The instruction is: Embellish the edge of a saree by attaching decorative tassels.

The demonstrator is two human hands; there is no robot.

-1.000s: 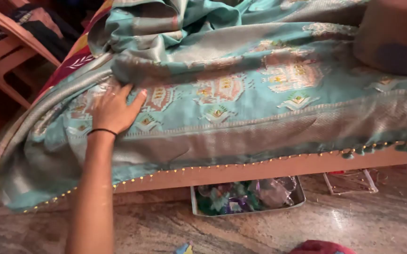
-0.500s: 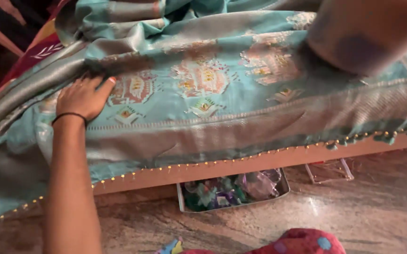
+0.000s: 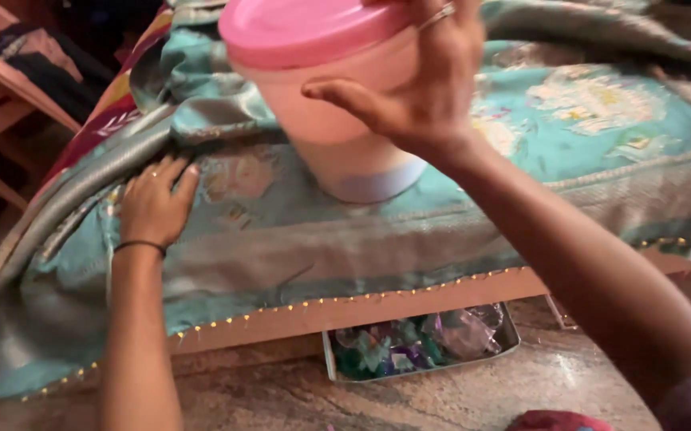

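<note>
left hand (image 3: 152,206): flat, fingers spread, pressing on teal cloth (image 3: 298,239) draped over bed edge | right hand (image 3: 421,84): gripping side of pink tub (image 3: 325,96) with pink lid, held over cloth | tray (image 3: 421,345): on floor under bed

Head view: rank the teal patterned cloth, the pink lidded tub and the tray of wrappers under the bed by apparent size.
1. teal patterned cloth, by far the largest.
2. pink lidded tub, though held near the camera by the right hand, so this is unsure.
3. tray of wrappers, partly hidden.
</note>
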